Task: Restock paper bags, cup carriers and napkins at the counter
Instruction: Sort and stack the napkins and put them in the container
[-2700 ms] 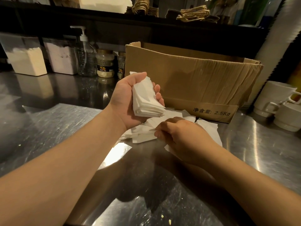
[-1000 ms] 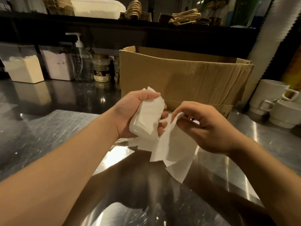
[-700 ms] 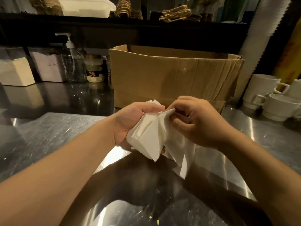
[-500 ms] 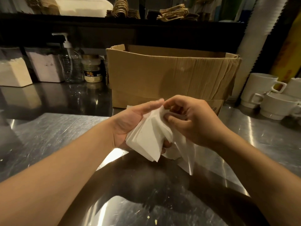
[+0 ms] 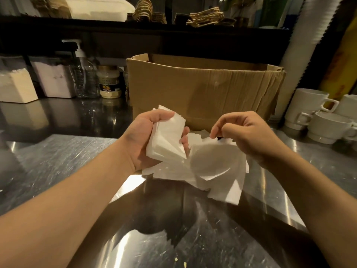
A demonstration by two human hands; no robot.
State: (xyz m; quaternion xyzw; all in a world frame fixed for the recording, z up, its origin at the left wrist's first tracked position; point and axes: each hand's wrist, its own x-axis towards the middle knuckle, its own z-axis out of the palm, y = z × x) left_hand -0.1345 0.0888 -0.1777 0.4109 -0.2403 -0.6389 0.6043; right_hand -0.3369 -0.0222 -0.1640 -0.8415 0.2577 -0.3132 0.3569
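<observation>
Gripping soft square napkin stack (image 5: 167,140): left hand (image 5: 146,136); right hand (image 5: 245,136) pinching limp napkin (image 5: 218,163).

Hands: 2, left hand (image 5: 146,136), right hand (image 5: 249,136) | cardboard box (image 5: 202,89): 1, far centre | pump bottle (image 5: 84,78): 1 | labelled jar (image 5: 109,82): 1 | white cups (image 5: 309,107): at least 3, far right | napkin holders (image 5: 15,86): 2, far left | loose napkins (image 5: 212,167): uncountable
</observation>
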